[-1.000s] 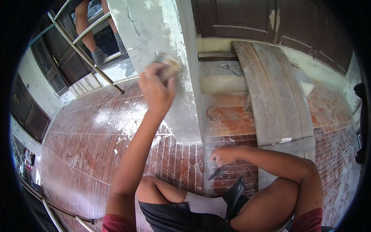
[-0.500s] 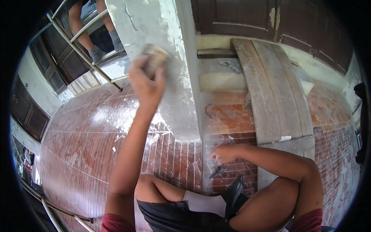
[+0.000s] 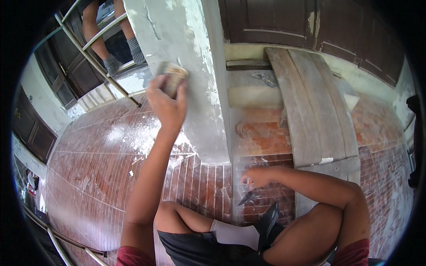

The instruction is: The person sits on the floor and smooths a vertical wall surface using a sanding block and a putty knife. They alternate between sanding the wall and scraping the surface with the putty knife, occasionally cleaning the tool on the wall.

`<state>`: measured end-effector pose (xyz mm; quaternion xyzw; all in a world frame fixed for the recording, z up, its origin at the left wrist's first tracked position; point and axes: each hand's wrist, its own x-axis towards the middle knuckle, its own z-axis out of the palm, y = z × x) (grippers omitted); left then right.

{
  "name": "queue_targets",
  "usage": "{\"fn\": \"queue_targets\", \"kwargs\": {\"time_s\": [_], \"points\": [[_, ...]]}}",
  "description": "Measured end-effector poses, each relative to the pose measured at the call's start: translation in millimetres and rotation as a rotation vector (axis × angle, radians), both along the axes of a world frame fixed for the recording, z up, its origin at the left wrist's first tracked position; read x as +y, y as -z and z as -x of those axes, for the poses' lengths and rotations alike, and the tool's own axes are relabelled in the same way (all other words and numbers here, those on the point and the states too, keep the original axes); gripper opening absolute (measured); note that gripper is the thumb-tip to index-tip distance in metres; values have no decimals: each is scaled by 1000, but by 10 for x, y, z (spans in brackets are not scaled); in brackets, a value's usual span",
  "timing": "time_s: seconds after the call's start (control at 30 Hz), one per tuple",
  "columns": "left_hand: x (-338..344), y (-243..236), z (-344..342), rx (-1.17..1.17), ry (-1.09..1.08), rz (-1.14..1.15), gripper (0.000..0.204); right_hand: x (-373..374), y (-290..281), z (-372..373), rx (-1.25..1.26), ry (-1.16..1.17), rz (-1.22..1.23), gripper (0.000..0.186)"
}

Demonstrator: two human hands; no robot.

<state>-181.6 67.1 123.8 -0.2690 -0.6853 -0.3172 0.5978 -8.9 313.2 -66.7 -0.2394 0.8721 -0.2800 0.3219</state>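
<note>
My left hand (image 3: 167,103) is closed around a tan, wood-coloured sanding block (image 3: 176,80) with a greyish edge. It holds the block against the grey, patchy face of the pillar (image 3: 195,119), below a dark crack. Low and to the right of the pillar's foot, my right hand (image 3: 256,177) is closed, with its fingers curled in. A dark pointed piece (image 3: 248,197) shows just under those fingers. Whether the hand grips it I cannot make out.
Wooden planks (image 3: 317,106) slope over a step at the right. At upper left a person's legs (image 3: 100,42) stand on a metal ladder (image 3: 84,53). White dust and flakes lie on the red tiled floor (image 3: 88,173). A metal frame (image 3: 66,241) is at lower left.
My left hand and the sanding block have shifted slightly down and left on the pillar, and the block looks less blurred. My right hand stays nearly in place.
</note>
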Motion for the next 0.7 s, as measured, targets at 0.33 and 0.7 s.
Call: {"fn": "queue_targets", "kwargs": {"time_s": [0.33, 0.7], "points": [[40, 37, 58, 1, 78, -92, 58, 9, -34, -44, -2, -7, -9, 44], [72, -131, 38, -52, 87, -121, 56, -41, -123, -56, 55, -12, -49, 42]]}}
